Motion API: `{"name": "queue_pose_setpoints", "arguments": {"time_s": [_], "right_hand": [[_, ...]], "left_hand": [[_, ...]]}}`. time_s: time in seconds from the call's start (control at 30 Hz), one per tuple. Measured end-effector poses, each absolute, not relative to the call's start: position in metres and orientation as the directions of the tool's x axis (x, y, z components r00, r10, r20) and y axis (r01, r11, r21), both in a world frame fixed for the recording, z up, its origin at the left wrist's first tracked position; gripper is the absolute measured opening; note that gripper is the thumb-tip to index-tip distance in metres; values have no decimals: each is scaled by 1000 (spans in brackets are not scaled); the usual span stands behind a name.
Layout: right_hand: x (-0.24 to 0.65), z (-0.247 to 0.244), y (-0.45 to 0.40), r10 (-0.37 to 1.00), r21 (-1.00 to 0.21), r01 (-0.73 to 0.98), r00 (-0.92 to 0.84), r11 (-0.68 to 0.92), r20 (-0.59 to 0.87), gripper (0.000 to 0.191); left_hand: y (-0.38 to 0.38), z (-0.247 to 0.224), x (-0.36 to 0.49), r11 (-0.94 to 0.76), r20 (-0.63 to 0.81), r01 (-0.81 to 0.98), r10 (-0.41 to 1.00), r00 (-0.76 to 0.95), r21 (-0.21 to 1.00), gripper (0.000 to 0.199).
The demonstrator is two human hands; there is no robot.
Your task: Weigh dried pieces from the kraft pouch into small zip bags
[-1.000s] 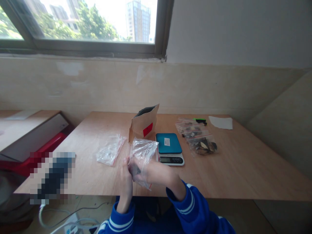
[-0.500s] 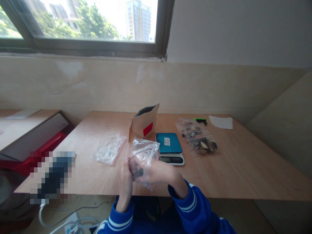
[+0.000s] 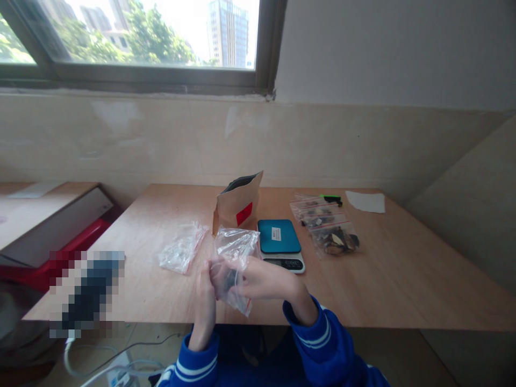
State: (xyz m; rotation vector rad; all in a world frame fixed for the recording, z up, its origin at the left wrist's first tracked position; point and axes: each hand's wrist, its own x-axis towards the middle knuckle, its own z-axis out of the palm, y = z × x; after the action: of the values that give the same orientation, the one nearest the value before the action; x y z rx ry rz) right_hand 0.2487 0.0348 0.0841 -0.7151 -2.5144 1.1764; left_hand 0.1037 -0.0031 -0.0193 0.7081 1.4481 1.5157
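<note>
Above the table's front edge, both hands are at a clear zip-lock bag. My left hand grips the bag's left side, its fingers partly behind the plastic. My right hand closes on the bag from the right, with the fingertips partly covered by plastic. A small dark item shows through the film between the hands; its kind cannot be made out. Just behind the bag stands a brown paper pouch with a red label and an open top. The kitchen scale with a blue plate lies right of it.
Flat clear bags lie left of my hands. Filled zip-lock bags overlap at the right, near a green-and-black object and a white paper piece. A pixelated dark object with a white cable lies at the left edge.
The clear bag and both hands have shifted slightly left. My right wrist is bent a little more, and the scale's front shows slightly more.
</note>
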Motion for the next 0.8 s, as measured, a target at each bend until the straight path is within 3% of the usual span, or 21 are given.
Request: {"name": "queue_pose_setpoints", "arguments": {"time_s": [0.27,0.37,0.5,0.67,0.8], "right_hand": [[270,101,40,601,-766,310,-790,562,121,24],[282,109,43,607,-815,277,-787,510,112,24],[297,117,53,647,-858,185,-735,479,203,26],[303,129,78,755,-885,17,-530,465,387,31],[293,141,109,803,-821,109,-314,561,507,31]], "left_hand": [[-3,-7,106,-12,-102,-274,912,-397,962,52],[-4,-5,104,6,-141,-324,907,-396,946,50],[-4,-12,98,39,-213,-397,889,-405,917,45],[-2,-14,96,73,-276,-449,872,-405,890,48],[-2,-9,96,100,-323,-491,861,-392,865,50]]}}
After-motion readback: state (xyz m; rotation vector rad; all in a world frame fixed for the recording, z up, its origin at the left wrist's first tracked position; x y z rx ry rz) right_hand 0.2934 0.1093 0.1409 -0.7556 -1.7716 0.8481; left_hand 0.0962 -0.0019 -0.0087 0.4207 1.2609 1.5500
